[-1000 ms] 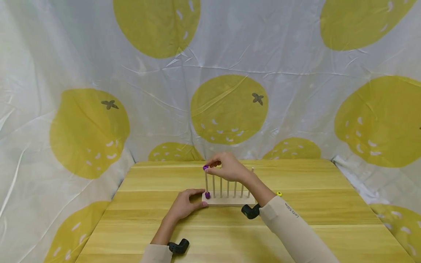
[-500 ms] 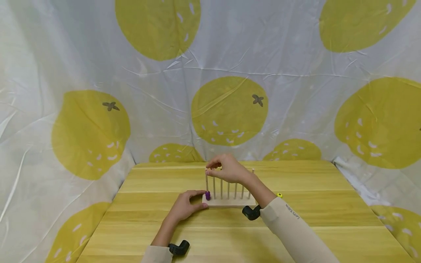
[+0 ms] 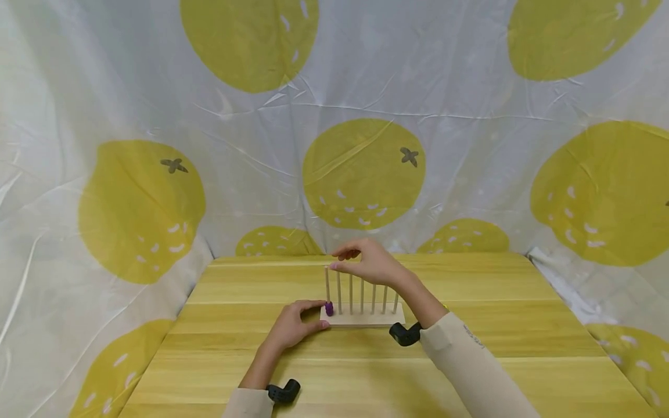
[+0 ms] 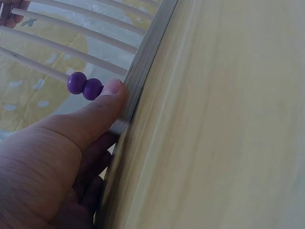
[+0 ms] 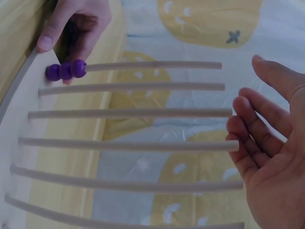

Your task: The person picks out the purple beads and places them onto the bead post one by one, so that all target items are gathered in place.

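Observation:
A pale wooden rack (image 3: 360, 319) with a row of upright pegs stands on the table. Purple beads (image 3: 329, 309) are stacked at the foot of its leftmost peg; three purple beads (image 5: 66, 70) show in the right wrist view. My left hand (image 3: 292, 326) grips the rack's left end, thumb (image 4: 112, 90) on the near edge and fingers behind. Above the peg tops hovers my right hand (image 3: 368, 264), with loosely bent fingers and nothing in them. Its fingertips (image 5: 240, 105) are close to the free ends of the pegs in the right wrist view.
The wooden table (image 3: 251, 278) reaches back to a curtain (image 3: 460, 186) printed with yellow fruit. A yellow bead (image 3: 445, 306) lies right of the rack, mostly hidden by the right forearm. Black wrist cameras (image 3: 284, 392) sit at both wrists.
The purple bead that the right hand held at the leftmost peg's top has been let go and dropped onto the stack. The right hand has drawn slightly up and right; the left stays put.

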A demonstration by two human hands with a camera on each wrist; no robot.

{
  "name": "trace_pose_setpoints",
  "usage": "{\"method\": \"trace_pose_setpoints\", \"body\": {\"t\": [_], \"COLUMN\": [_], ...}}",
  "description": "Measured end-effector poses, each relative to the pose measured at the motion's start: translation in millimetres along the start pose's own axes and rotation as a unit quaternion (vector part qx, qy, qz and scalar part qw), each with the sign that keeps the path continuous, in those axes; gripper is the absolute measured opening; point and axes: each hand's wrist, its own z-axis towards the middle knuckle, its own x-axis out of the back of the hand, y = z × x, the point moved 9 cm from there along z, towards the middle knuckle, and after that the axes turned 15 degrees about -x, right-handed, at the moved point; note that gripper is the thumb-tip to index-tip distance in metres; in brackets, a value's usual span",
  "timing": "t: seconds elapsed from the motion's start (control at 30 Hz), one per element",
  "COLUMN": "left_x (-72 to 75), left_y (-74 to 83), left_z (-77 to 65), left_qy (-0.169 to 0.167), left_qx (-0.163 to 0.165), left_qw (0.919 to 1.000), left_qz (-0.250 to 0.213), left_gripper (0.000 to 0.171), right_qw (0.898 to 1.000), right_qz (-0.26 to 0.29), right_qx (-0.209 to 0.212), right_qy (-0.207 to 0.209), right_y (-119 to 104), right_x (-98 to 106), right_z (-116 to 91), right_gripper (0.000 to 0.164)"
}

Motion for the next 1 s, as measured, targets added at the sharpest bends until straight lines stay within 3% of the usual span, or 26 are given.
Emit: {"method": "trace_pose_setpoints", "body": {"t": [0.33,0.63,1.0], "left_x": [0.6,-0.8,-1.5], "left_y": [2.1,3.4,-0.3], "left_z": [-0.9,0.1,-0.6], "left_qy": [0.003,0.002,-0.002], "left_qx": [0.004,0.003,0.014], "left_qw": [1.0,1.0,0.9999], "left_qz": [-0.001,-0.004,0.003], "left_gripper": [0.05,0.051,0.051], "right_qw": [1.0,0.996,0.992], "right_qz": [0.02,0.059,0.087], "right_qx": [0.004,-0.032,-0.039], "right_qy": [0.02,0.053,0.084], "right_y": [12.0,38.3,69.4], "right_x": [13.7,36.0,59.1], "right_z": [-9.9,-21.1,-44.5], "right_gripper": [0.036,0.034,0.03]}}
